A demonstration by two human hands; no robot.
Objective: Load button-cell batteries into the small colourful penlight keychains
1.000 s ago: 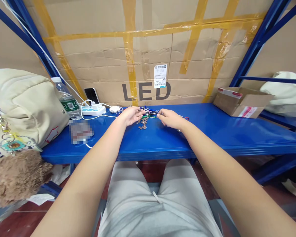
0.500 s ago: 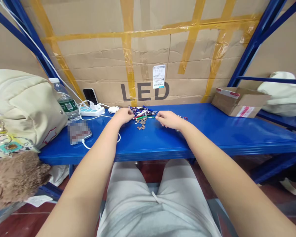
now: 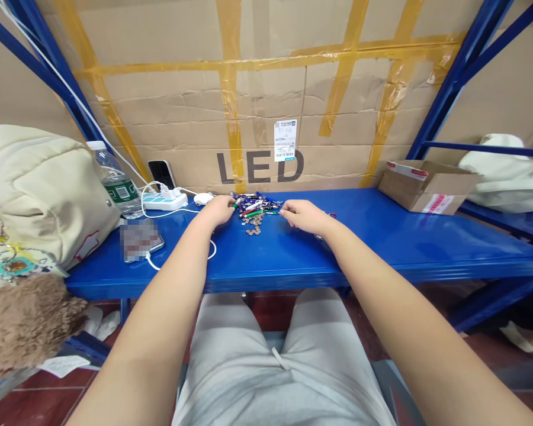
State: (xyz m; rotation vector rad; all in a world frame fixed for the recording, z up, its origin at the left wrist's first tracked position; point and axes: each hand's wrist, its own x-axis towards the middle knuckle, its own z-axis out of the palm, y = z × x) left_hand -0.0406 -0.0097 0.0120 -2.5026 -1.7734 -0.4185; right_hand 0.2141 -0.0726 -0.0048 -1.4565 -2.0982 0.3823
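Note:
A pile of slim, colourful, shiny pieces [image 3: 254,204], blue, purple, red, green and silver, lies on the blue tabletop [image 3: 257,260]; their exact kind is too small to tell. In front of the pile are several small copper-coloured discs [image 3: 253,228]. My left hand [image 3: 220,210] is at the pile's left edge, its fingers pinched at a small green piece [image 3: 235,205]. On the right side my right hand [image 3: 305,216] has its fingers closed together beside the pile, close to a thin greenish piece [image 3: 272,213]. What it holds is hidden.
A white power strip [image 3: 164,200] with cables, a phone [image 3: 142,239], a water bottle [image 3: 121,186] and a cream bag [image 3: 44,183] stand to the left. An open cardboard box [image 3: 426,189] sits at the right. Behind rises a large taped carton [image 3: 177,118].
My left hand has moved slightly left from the pile, and a green piece now shows at its fingertips. My right hand stays nearly in place. The view has shifted a little.

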